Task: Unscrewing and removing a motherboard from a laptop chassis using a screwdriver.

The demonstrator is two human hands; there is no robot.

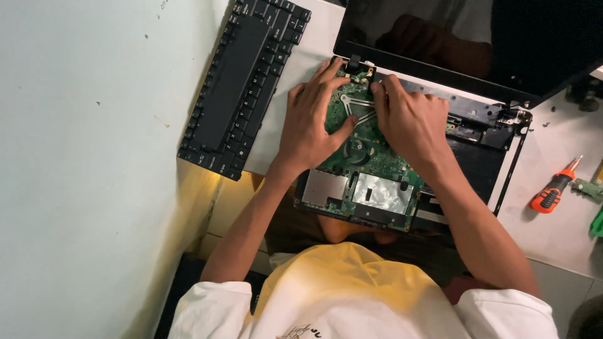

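Observation:
An opened laptop base [483,157] lies on the white desk with its green motherboard [370,160] exposed. My left hand [312,116] rests flat on the board's left side, thumb pressed near a metal bracket [359,108], fingers reaching the hinge corner. My right hand [408,119] lies over the board's middle, fingertips at the same bracket near the top edge. Whether either hand grips a small part is hidden. The dark laptop screen [502,37] stands open behind.
A detached black keyboard [242,81] lies at the left, partly over the desk's edge by the pale wall [94,157]. An orange-handled screwdriver [554,188] and a small green part [597,220] lie at the right on the white desk [559,238].

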